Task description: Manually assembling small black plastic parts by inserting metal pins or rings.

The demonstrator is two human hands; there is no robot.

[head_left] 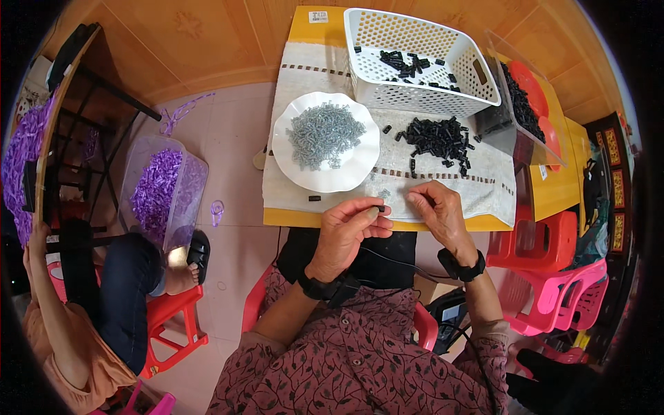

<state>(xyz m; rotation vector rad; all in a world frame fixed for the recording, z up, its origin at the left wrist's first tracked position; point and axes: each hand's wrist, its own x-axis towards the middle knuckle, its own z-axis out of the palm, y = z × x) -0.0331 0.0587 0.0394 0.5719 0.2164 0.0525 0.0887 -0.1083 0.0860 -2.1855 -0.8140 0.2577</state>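
Note:
Near the table's front edge, my left hand (351, 227) pinches a small black plastic piece (380, 208) between thumb and fingers. Just to the right, my right hand (443, 213) has its thumb and forefinger closed together; whatever may be in that pinch is too small to make out. A few tiny clear pieces (382, 194) lie on the white cloth (294, 76) between the hands. Beyond them is a loose pile of black pieces (443, 142). A white scalloped plate (282, 142) holds a heap of small clear, greyish pieces (325, 135). One black piece (315, 198) lies alone below the plate.
A white perforated basket (422, 100) with black pieces stands at the back. Right of it is a clear bin (492, 128) of black parts. Red and pink stools (532, 242) stand at right. At left, another person sits by a tub (187, 187) of purple pieces.

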